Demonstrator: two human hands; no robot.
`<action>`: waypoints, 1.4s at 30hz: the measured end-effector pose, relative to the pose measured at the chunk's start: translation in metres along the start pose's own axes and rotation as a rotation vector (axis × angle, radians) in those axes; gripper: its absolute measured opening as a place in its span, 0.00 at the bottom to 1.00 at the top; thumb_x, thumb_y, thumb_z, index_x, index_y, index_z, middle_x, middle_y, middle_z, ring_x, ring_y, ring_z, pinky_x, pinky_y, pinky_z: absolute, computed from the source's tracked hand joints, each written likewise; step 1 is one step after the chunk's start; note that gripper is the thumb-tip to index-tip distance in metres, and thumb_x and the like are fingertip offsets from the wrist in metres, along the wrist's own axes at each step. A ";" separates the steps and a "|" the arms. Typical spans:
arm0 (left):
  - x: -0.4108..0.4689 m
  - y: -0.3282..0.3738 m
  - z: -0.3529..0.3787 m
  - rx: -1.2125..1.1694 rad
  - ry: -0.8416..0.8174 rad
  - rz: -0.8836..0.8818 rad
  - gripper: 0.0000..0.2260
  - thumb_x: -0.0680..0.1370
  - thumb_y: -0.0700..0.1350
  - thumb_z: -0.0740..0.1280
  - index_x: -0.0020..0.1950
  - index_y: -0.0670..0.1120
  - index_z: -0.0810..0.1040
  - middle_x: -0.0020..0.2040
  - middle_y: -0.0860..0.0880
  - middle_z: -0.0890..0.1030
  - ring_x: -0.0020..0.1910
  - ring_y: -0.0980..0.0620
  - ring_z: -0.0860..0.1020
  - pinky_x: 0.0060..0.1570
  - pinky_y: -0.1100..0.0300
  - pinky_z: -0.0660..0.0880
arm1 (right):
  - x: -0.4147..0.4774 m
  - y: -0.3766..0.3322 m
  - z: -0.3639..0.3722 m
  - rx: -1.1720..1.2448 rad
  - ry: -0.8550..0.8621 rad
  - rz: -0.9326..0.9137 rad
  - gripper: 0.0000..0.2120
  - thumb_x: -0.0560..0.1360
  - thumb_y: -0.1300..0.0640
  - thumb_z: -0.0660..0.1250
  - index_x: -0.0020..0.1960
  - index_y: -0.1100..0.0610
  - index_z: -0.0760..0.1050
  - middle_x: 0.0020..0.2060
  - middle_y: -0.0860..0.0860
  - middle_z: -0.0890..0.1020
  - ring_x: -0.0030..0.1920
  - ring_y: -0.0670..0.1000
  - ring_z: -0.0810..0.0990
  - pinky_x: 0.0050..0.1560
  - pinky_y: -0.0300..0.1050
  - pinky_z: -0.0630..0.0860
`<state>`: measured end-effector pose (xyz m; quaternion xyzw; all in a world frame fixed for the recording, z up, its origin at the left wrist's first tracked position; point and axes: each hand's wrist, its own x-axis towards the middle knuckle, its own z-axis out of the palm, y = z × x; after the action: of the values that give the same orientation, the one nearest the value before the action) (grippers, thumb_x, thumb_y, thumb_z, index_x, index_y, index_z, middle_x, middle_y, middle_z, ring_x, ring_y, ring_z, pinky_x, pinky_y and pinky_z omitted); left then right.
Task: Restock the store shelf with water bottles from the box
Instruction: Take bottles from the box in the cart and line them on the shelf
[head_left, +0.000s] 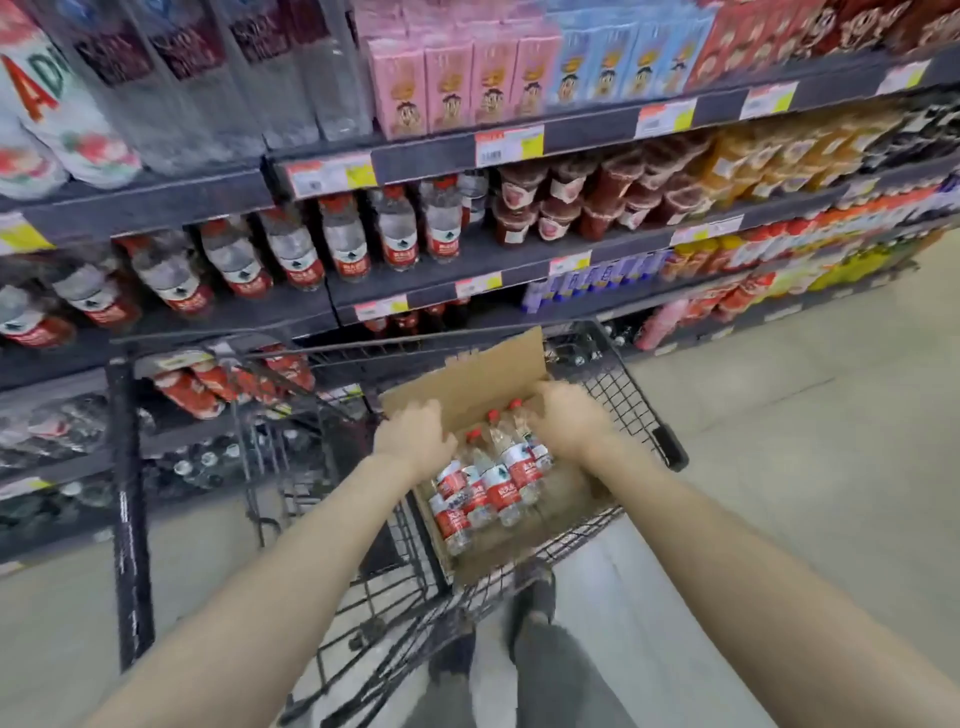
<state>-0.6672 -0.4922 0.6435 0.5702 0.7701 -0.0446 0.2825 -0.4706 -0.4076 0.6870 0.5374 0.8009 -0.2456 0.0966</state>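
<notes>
An open cardboard box (483, 374) sits in a black wire cart (631, 400) in front of me. Several water bottles (491, 480) with red caps and red labels lie packed in it. My left hand (413, 439) hovers over the box's left side, fingers curled down beside the bottle tops; whether it grips anything is hidden. My right hand (569, 421) is inside the box on the right, fingers wrapped at the neck of the rightmost bottle (522, 460). Matching bottles (345, 244) stand in a row on the dark store shelf (426, 270) beyond the cart.
Jars and juice bottles (623, 197) fill the shelf to the right of the water. Pink and blue cartons (498, 78) stand on the shelf above. More red-labelled bottles (192, 389) lie low at left. My feet (530, 603) stand behind the cart on a pale floor (805, 441).
</notes>
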 end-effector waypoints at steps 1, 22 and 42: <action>0.007 0.003 0.008 -0.023 -0.013 -0.033 0.21 0.83 0.56 0.61 0.69 0.44 0.70 0.65 0.40 0.76 0.63 0.38 0.78 0.57 0.46 0.78 | 0.012 0.010 0.002 0.010 -0.010 0.003 0.15 0.78 0.50 0.65 0.61 0.55 0.79 0.51 0.54 0.84 0.51 0.58 0.83 0.50 0.50 0.80; 0.155 -0.007 0.192 -0.421 -0.098 -0.654 0.27 0.84 0.52 0.64 0.78 0.44 0.60 0.71 0.37 0.71 0.66 0.35 0.76 0.61 0.44 0.74 | 0.246 0.148 0.193 -0.105 -0.347 0.098 0.14 0.81 0.58 0.65 0.63 0.63 0.76 0.56 0.62 0.83 0.57 0.64 0.82 0.54 0.51 0.79; 0.192 -0.026 0.257 -0.727 0.012 -0.874 0.36 0.75 0.53 0.78 0.75 0.42 0.66 0.66 0.41 0.77 0.63 0.41 0.79 0.56 0.54 0.76 | 0.286 0.165 0.239 0.082 -0.384 0.282 0.32 0.71 0.39 0.77 0.61 0.64 0.78 0.58 0.59 0.82 0.58 0.58 0.82 0.56 0.48 0.78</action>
<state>-0.6280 -0.4381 0.3291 0.0647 0.9020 0.1140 0.4114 -0.4623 -0.2445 0.3139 0.5909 0.6741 -0.3599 0.2587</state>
